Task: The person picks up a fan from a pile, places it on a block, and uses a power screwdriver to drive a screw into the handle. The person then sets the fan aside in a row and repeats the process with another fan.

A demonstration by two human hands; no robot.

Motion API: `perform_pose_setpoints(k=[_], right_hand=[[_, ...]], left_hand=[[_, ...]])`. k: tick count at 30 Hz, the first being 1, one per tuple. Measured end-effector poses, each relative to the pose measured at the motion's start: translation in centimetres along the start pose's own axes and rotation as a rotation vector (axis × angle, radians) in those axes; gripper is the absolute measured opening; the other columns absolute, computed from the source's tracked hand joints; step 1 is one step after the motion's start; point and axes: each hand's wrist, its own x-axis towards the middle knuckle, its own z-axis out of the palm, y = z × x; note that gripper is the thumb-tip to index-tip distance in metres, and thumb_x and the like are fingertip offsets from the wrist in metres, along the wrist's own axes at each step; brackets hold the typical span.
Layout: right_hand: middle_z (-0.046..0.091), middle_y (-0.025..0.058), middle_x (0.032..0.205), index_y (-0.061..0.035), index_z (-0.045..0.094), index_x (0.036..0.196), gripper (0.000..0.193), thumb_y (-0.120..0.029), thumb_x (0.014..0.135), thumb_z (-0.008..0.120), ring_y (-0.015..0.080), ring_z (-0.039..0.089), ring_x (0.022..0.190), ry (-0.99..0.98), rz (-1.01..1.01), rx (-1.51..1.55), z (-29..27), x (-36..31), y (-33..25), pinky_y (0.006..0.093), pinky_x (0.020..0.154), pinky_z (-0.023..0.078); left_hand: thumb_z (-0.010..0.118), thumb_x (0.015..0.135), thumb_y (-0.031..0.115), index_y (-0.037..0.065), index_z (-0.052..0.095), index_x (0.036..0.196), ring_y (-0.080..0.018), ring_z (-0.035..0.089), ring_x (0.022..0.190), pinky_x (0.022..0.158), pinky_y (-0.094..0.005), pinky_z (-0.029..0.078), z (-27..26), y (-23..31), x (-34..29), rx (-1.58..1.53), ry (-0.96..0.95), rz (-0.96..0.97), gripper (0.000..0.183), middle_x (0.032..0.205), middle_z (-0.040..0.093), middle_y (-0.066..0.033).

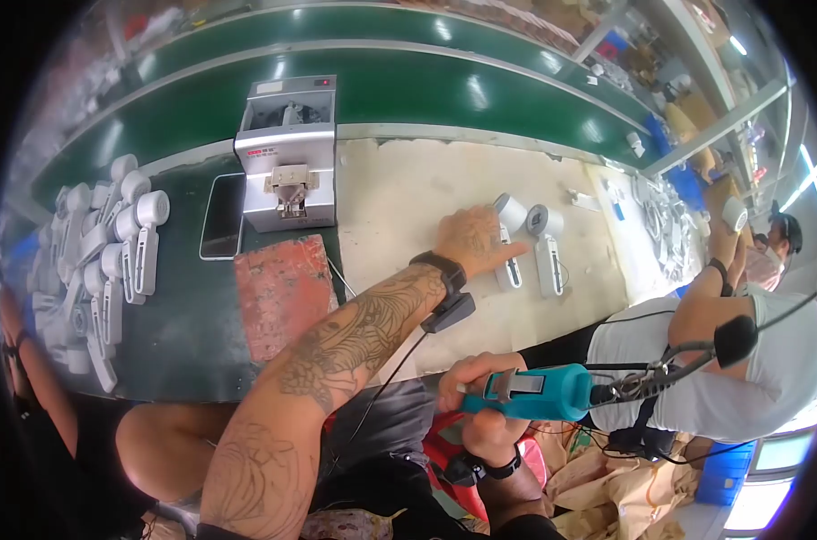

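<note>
My left hand (473, 239) is out over the paper-covered part of the bench, its fingers closed around the middle of a white round-headed device (510, 273) with a slim slotted handle. Part of that device is hidden under the hand. Just right of it lies a second white device (550, 265) of the same kind, its grey round face upward. Close to my body, my right hand (485, 378) grips a teal electric screwdriver (552, 393) with a metal clip on its side. A cable leads off from its right end.
A silver screw feeder (289, 171) stands at the back, beside a dark phone (222, 218). A worn red board (282, 292) lies before it. Several white devices (112, 261) are piled at left. Bagged parts (665, 229) lie at right, near a co-worker (723, 351). A green conveyor (408, 85) runs behind.
</note>
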Motion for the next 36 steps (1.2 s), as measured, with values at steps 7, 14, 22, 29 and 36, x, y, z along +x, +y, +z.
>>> perform_pose_setpoints(k=[7,14,22,29,36], right_hand=[[0.058,0.0088,0.076,0.0024,0.054,0.108,0.063,-0.054,0.088,0.073,0.0175,0.057,0.064,0.13,-0.082,-0.224,-2.1,1.9,2.8,0.0302,0.059,0.047],[0.058,0.0077,0.075,0.0045,0.054,0.108,0.066,-0.058,0.09,0.069,0.0195,0.06,0.069,0.136,-0.074,-0.255,-0.7,6.7,4.5,0.0318,0.063,0.047],[0.051,0.0056,0.073,0.0009,0.052,0.114,0.067,-0.063,0.096,0.054,0.0171,0.05,0.065,-0.188,-0.129,0.053,8.1,12.3,2.3,0.031,0.059,0.041],[0.054,0.0057,0.071,0.0025,0.06,0.1,0.046,-0.043,0.104,0.054,0.0172,0.054,0.063,-0.125,-0.276,-0.148,16.6,19.8,5.6,0.0309,0.059,0.044],[0.055,0.0058,0.07,0.0027,0.057,0.097,0.042,-0.039,0.104,0.055,0.016,0.056,0.063,-0.182,-0.271,-0.166,16.8,21.5,8.2,0.0298,0.057,0.045]], left_hand=[[0.066,0.082,0.036,0.004,0.066,0.091,-0.0398,0.065,0.087,0.08,-0.0486,0.051,-4.9,-2.3,-2.5,-0.241,-0.081,-0.016,0.033,0.09,0.067,-0.0183],[0.065,0.086,0.032,0.004,0.068,0.095,-0.0406,0.064,0.087,0.081,-0.0489,0.05,-17.8,-4.8,-12.5,-0.138,-0.066,0.103,0.029,0.089,0.067,-0.0182],[0.066,0.09,0.028,0.001,0.068,0.106,-0.0345,0.056,0.11,0.094,-0.0426,0.045,-19.4,-13.3,-16.1,0.074,-0.091,0.186,0.032,0.125,0.06,-0.018],[0.073,0.087,0.034,0.008,0.067,0.112,-0.0286,0.056,0.11,0.093,-0.0405,0.047,-18.2,-14.9,-17.9,0.084,0.124,0.329,0.037,0.111,0.061,-0.0095],[0.073,0.085,0.037,0.01,0.066,0.116,-0.0297,0.055,0.109,0.095,-0.0423,0.045,-18.0,-14.5,-17.7,0.073,0.173,0.33,0.041,0.11,0.06,-0.0089]])
